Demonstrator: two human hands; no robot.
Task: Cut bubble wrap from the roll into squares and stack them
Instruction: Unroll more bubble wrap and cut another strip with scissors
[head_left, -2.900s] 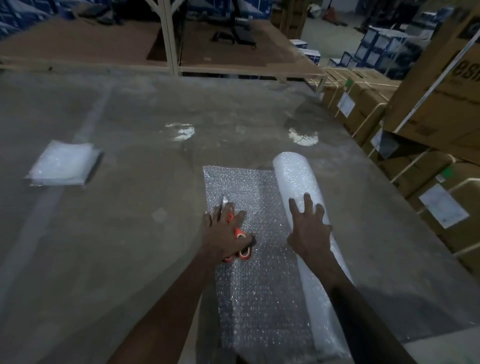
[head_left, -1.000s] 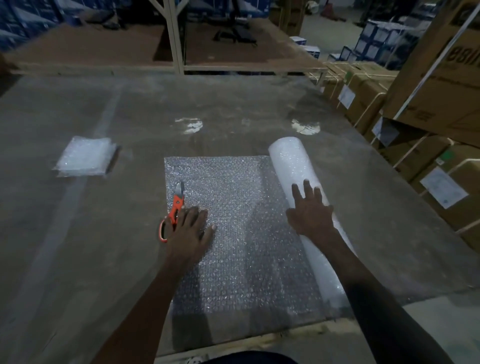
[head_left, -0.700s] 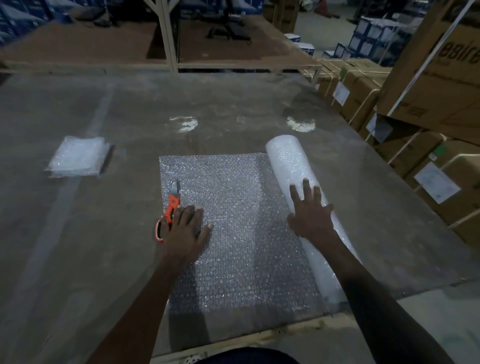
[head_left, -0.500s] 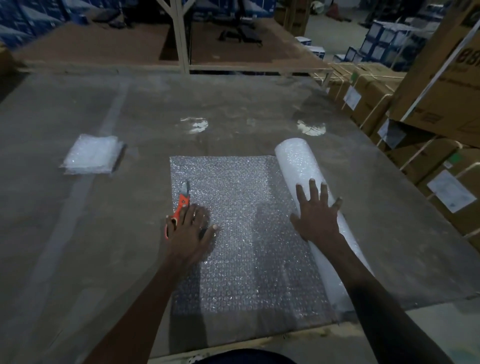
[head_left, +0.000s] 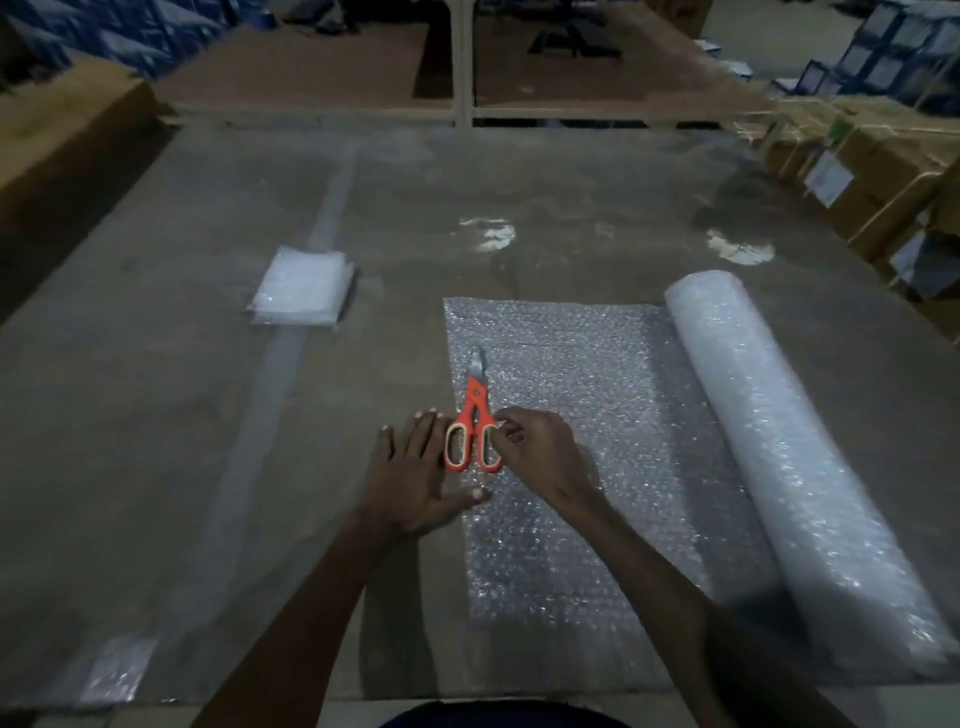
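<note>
Left hand (head_left: 415, 467) flat beside orange scissors (head_left: 475, 421), right hand (head_left: 535, 449) curled at their handle, unrolled bubble wrap (head_left: 597, 415) beneath

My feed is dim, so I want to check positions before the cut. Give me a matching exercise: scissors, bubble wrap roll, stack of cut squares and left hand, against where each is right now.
Things:
1. scissors
2. bubble wrap roll
3. stack of cut squares
4. left hand

Places:
A. far left on the table, apart from the rest
B. flat at the left edge of the unrolled sheet
C. on the unrolled sheet, right hand at its handle
D. along the right edge of the unrolled sheet

Pairs: 1-C, 2-D, 3-A, 4-B
</note>
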